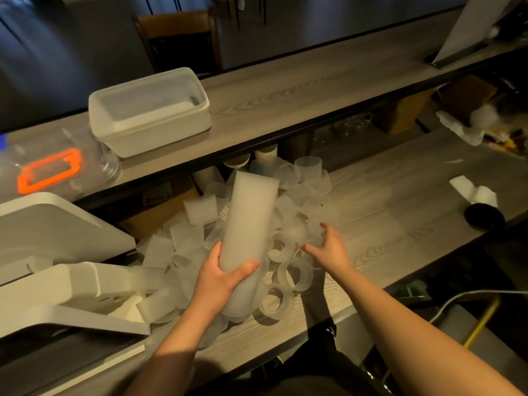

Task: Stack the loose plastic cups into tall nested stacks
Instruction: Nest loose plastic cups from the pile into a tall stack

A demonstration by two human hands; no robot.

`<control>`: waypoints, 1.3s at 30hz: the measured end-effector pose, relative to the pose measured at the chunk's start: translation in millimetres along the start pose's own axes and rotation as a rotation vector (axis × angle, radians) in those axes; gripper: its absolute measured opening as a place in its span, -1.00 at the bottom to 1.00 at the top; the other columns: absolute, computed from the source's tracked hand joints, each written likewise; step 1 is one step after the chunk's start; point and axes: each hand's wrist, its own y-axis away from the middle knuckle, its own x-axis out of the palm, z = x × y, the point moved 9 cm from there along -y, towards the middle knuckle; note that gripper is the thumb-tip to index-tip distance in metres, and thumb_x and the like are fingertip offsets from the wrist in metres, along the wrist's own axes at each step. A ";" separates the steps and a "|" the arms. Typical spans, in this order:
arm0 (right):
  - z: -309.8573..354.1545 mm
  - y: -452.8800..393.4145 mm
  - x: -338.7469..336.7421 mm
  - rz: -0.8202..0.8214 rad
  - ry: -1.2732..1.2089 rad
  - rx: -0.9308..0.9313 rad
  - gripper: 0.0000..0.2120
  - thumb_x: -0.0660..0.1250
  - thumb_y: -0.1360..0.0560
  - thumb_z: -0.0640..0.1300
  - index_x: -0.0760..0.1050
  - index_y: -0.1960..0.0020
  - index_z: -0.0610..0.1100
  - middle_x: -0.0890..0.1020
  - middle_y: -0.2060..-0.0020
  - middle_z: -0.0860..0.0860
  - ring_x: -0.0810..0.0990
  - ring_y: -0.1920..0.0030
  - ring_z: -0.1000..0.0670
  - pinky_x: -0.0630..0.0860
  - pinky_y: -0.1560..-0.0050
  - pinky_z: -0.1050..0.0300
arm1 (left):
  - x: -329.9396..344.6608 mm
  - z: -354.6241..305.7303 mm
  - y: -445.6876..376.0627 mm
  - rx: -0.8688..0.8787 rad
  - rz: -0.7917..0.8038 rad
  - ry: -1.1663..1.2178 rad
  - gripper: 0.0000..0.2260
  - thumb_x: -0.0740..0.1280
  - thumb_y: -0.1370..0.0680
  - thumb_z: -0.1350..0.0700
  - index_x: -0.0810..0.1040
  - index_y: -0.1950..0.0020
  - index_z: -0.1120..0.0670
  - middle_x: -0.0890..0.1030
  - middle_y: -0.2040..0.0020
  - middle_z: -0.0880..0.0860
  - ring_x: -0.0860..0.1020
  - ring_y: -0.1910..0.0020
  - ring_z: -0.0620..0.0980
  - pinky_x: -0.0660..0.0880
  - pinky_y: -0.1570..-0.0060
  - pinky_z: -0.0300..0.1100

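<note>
On the upper shelf (300,90) I see a white lidded tub (150,111) and a clear container with an orange latch (50,171); a black round lid (484,217) sits on the tabletop (400,201) at right

Left hand (221,274) curled, right hand (328,247) spread

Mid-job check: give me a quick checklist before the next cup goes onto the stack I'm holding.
1. Grip on the stack: ok. The left hand wraps the lower part of the tall nested cup stack.
2. Open end reachable: ok. The stack tilts away, its wide open end up and unblocked.
3. Next cup in hand: cannot tell. The right hand reaches into the pile of loose cups; blur hides whether its fingers grip one.
4. Supply: ok. Many loose cups lie around both hands on the wooden counter.
5. Nearby obstacles: ok. The white foam packing lies left, apart from the stack.
</note>
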 end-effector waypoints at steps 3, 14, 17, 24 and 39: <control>-2.5 2.7 -10.6 0.002 -0.090 -0.013 -0.11 0.56 -0.35 0.10 0.23 -0.53 -0.12 0.39 -0.42 -0.14 0.39 -0.41 -0.12 0.44 -0.38 -0.12 | 0.3 2.3 -1.7 -0.009 0.000 -0.004 -0.35 0.49 -0.10 -0.31 0.45 -0.15 -0.23 0.60 -0.09 -0.14 0.60 0.07 -0.27 0.52 0.18 -0.30; 50.5 21.7 -97.3 -0.075 -0.805 -0.045 -0.33 0.50 -0.30 0.17 0.45 -0.34 -0.03 0.58 -0.21 -0.07 0.58 -0.21 -0.08 0.53 -0.21 -0.03 | 20.2 -8.5 -8.8 0.060 0.110 -0.227 -0.28 0.52 -0.12 -0.36 0.46 -0.23 -0.23 0.58 -0.09 -0.19 0.57 0.00 -0.23 0.55 0.12 -0.22; 79.2 27.8 -122.2 -0.034 -0.853 -0.134 -0.38 0.47 -0.31 0.15 0.51 -0.30 -0.07 0.63 -0.16 -0.04 0.61 -0.17 -0.05 0.54 -0.15 0.02 | 27.8 -13.6 -9.4 0.096 0.149 -0.304 -0.25 0.52 -0.12 -0.38 0.45 -0.26 -0.21 0.55 -0.11 -0.20 0.55 -0.04 -0.21 0.53 0.08 -0.23; 112.1 42.0 -142.2 0.005 -0.508 -0.280 -0.39 0.37 -0.37 0.25 0.43 -0.40 0.13 0.52 -0.29 0.12 0.48 -0.27 0.11 0.45 -0.13 0.17 | 41.1 -23.6 -7.3 0.141 0.220 -0.411 -0.31 0.51 -0.15 -0.38 0.41 -0.22 -0.27 0.53 -0.08 -0.22 0.54 -0.01 -0.22 0.57 0.09 -0.19; 116.6 48.8 -100.4 0.228 -0.514 -0.269 -0.20 0.04 -0.45 0.49 0.24 -0.56 0.08 0.32 -0.51 0.09 0.35 -0.44 0.09 0.30 -0.46 0.02 | 41.8 -22.1 -12.7 0.107 0.165 -0.340 -0.24 0.48 -0.12 -0.41 0.41 -0.26 -0.21 0.52 -0.10 -0.21 0.53 -0.04 -0.19 0.56 0.07 -0.16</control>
